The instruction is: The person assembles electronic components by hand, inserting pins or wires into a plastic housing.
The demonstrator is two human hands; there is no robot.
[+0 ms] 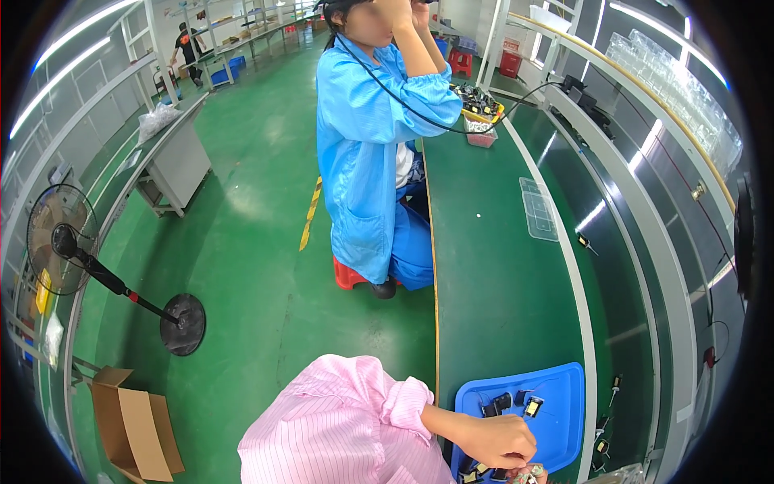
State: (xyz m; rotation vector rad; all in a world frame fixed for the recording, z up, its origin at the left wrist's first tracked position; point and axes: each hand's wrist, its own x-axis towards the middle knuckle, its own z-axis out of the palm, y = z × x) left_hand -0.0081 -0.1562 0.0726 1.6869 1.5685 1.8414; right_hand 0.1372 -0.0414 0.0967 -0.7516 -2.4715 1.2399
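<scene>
My left hand (496,440), coming out of a pink striped sleeve (347,423), is closed, its fingers bent down over the near part of a blue tray (571,419). Just at its fingertips, by the lower edge, part of my right hand (538,476) shows, fingers pinched together. Between the two is a small pale piece, too small and cut off to name. Small black parts with yellow blocks and wires (533,406) lie in the tray, some beyond my left hand and some beneath it.
A co-worker in a blue smock (359,161) sits on a red stool (348,274) along the green bench (508,306), hands raised to the head. A clear plastic lid (538,208) and a yellow bin of parts (482,105) are farther up. A fan (184,323) and cardboard box (141,427) stand left.
</scene>
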